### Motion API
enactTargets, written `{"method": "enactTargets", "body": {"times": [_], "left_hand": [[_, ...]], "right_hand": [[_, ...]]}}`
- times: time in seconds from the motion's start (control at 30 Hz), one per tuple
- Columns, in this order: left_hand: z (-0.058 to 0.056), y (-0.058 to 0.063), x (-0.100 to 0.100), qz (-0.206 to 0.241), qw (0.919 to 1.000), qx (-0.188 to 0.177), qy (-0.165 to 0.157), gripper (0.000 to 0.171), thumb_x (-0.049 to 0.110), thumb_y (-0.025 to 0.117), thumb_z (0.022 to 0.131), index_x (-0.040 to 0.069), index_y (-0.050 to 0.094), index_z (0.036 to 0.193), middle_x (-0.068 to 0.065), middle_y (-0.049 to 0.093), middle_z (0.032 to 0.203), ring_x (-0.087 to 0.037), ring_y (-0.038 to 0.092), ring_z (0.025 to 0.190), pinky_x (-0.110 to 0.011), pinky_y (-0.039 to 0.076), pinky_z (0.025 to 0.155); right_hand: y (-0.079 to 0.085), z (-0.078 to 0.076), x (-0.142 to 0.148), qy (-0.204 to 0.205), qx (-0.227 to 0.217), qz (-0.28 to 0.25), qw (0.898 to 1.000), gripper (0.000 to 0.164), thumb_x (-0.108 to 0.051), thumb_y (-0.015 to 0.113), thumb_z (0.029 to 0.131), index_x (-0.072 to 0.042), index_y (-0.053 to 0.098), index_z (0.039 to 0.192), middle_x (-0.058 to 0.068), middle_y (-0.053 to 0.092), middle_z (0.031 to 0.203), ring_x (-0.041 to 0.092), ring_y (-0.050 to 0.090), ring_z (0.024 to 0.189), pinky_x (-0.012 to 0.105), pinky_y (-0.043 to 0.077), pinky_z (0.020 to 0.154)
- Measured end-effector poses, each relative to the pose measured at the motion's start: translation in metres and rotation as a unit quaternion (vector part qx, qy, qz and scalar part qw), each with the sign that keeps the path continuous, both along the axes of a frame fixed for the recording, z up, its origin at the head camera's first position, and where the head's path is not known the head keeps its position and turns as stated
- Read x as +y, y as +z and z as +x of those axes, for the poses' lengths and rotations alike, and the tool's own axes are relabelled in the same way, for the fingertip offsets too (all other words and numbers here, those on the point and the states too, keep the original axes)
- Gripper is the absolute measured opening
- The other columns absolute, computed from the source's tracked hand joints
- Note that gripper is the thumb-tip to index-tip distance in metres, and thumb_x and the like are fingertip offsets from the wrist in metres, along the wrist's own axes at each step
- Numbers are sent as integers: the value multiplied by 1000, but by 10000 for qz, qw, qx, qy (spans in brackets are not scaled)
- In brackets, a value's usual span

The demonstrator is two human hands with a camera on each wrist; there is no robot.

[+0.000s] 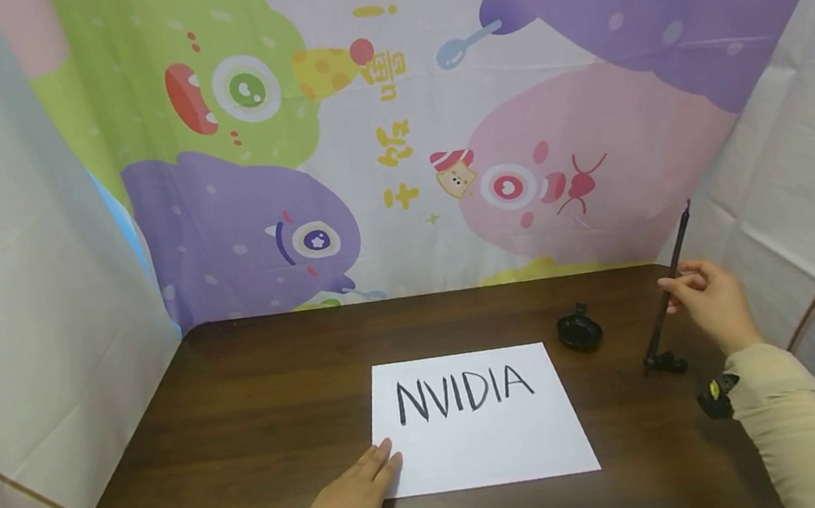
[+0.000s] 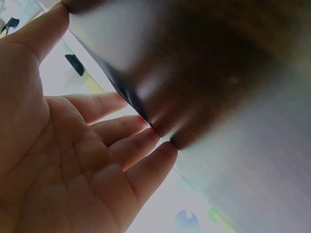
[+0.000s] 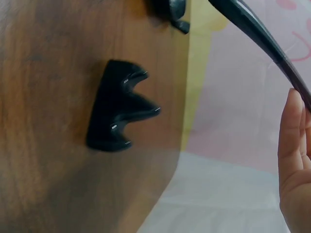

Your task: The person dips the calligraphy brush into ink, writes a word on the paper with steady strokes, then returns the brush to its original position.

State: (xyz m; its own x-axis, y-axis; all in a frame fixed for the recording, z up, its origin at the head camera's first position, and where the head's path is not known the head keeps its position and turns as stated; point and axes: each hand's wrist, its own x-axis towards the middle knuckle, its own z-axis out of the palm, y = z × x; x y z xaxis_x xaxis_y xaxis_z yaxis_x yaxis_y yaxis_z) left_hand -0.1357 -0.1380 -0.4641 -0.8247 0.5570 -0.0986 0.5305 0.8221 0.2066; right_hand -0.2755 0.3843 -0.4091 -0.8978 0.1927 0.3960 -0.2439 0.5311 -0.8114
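Note:
A white sheet of paper (image 1: 491, 454) lies on the dark wooden table, with "NVIDIA" brushed across its upper half in black. My left hand (image 1: 348, 499) rests flat at the sheet's lower left corner, fingertips over its edge; the left wrist view shows this hand (image 2: 97, 150) with fingers extended. At the right, my right hand (image 1: 711, 303) pinches a dark writing brush (image 1: 670, 278) by its handle, the looped end up. The brush's lower end overlaps a black brush rest (image 1: 669, 362) in the head view. In the right wrist view that pronged rest (image 3: 119, 109) holds nothing.
A small black ink dish (image 1: 580, 332) with a tab handle sits between the paper and the brush rest. A patterned cloth (image 1: 416, 261) hangs behind the table (image 1: 268, 421), and pale curtains (image 1: 25, 272) close in the sides.

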Motion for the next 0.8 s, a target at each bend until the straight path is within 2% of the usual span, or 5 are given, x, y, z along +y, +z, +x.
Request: {"method": "enactTargets", "body": {"times": [0.23,0.4,0.67,0.8], "left_hand": [[0,-2,0,-27,9999,104,-48,84,58,61,76,6,40,138,-14,32,147,-31,33,134,-47,37,101],[0,-2,0,-28,10000,45,-33,84,59,61,76,6,40,138,-14,32,147,-31,33,134,-48,37,101],[0,-1,0,-4,10000,7,-25,84,58,61,76,6,39,138,-14,31,147,-31,32,134,-48,36,101],[0,0,0,10,10000,0,-13,84,58,61,76,6,39,138,-14,31,147,-31,32,134,-48,36,102]], "right_hand": [[-12,0,10,-87,-340,268,9990,44,-22,62,88,11,43,112,-25,60,66,10,62,50,21,52,50],[-15,2,13,-215,-689,393,9966,47,-27,59,89,11,45,113,-25,58,64,11,63,50,21,50,49],[-26,3,18,-309,-1083,524,9922,52,-29,57,91,15,46,116,-4,68,73,8,62,52,21,49,50],[-32,2,18,-257,-1137,343,9926,50,-24,55,92,18,45,117,-4,67,72,7,61,52,23,51,50]]}}
